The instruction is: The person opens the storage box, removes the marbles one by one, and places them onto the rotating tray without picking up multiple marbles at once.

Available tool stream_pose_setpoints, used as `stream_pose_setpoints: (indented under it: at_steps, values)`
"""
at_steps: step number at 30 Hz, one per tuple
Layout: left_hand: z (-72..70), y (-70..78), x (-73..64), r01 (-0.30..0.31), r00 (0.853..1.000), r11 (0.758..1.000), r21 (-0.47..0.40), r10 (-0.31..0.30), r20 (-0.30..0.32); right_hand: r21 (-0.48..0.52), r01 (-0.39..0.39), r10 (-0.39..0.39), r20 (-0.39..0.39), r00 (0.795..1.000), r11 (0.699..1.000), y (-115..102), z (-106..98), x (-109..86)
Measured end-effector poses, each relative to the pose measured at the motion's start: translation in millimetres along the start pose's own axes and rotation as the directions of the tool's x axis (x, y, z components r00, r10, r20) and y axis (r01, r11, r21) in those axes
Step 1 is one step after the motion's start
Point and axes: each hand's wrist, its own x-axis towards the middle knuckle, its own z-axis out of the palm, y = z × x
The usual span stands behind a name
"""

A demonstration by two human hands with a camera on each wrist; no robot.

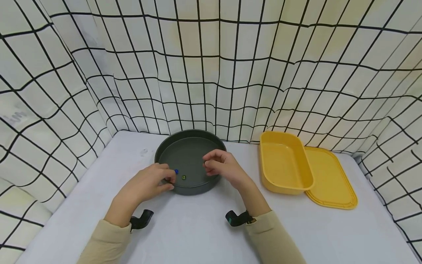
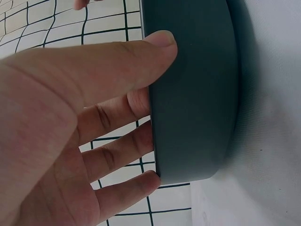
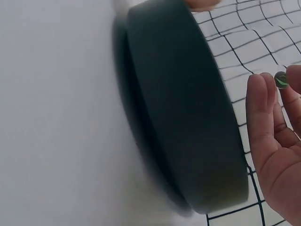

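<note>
Green-streaked marble (image 3: 281,80) pinched over a dark pan (image 1: 189,156)

The right hand (image 1: 226,168) holds the green-streaked marble between its fingertips, over the right side of the pan. The left hand (image 1: 146,184) is at the pan's near left rim, its thumb in front of the outer wall and its loosely bent fingers reaching over the edge. Thumb and fingers are parted; I cannot tell whether they grip the rim. Inside the pan, just beside those fingers, lies a blue marble (image 1: 176,171), with a yellow-green marble (image 1: 184,177) slightly nearer and to its right. The pan stands at the far side of a white table (image 1: 197,238). To its right sits a yellow container (image 1: 286,161), partly hiding a flat yellow lid (image 1: 333,179) farther right.
</note>
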Motion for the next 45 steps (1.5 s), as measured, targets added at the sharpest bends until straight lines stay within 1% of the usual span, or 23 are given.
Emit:
stream_pose_setpoints:
  at_steps: [2,6,10,14,19,27,30,33,38,40,42,45]
  values:
    - [0.0,0.0,0.2,-0.001,1.000,1.000,-0.002,0.001,-0.001,-0.034,0.003,-0.003,0.010,1.000,0.999,3,4,2.0]
    - [-0.2,0.3,0.4,-0.005,1.000,1.000,-0.001,0.005,-0.008,-0.135,0.014,-0.013,0.014,1.000,0.991,6,10,5.0]
    - [0.0,0.5,1.1,-0.012,1.000,1.000,0.000,0.012,-0.012,-0.259,0.023,-0.019,0.018,1.000,0.966,6,13,6.1]
    - [0.3,0.8,1.6,-0.010,1.000,1.000,-0.003,0.010,-0.008,-0.378,0.038,-0.019,0.053,0.998,0.925,3,14,6.2]
    - [0.4,0.7,2.0,-0.013,1.000,1.000,-0.005,0.013,-0.006,-0.506,0.047,-0.003,0.087,0.996,0.861,1,16,8.6]
    - [0.1,0.1,1.5,-0.017,1.000,1.000,-0.001,0.016,-0.008,-0.652,0.060,0.032,0.128,0.991,0.756,-3,21,12.1]
    - [0.2,-0.4,1.0,-0.014,1.000,1.000,0.000,0.014,-0.010,-0.676,0.059,0.050,0.141,0.989,0.734,-5,24,12.2]
    - [0.7,-0.7,0.8,-0.015,1.000,1.000,-0.001,0.015,-0.010,-0.686,0.055,0.055,0.137,0.989,0.726,-7,26,11.2]
    - [1.2,-1.2,0.9,-0.020,1.000,1.000,-0.003,0.020,-0.014,-0.683,0.061,0.029,0.120,0.992,0.727,-8,27,8.8]
    - [1.3,-1.3,0.6,-0.020,1.000,1.000,-0.002,0.020,-0.014,-0.675,0.072,0.006,0.113,0.994,0.734,-8,27,7.3]
    - [1.5,-1.4,0.5,-0.018,1.000,1.000,-0.003,0.018,-0.014,-0.656,0.084,-0.021,0.102,0.995,0.751,-6,26,5.7]
    - [1.6,-1.3,0.7,-0.014,1.000,1.000,-0.004,0.014,-0.010,-0.587,0.098,-0.070,0.071,0.995,0.804,-4,22,1.5]
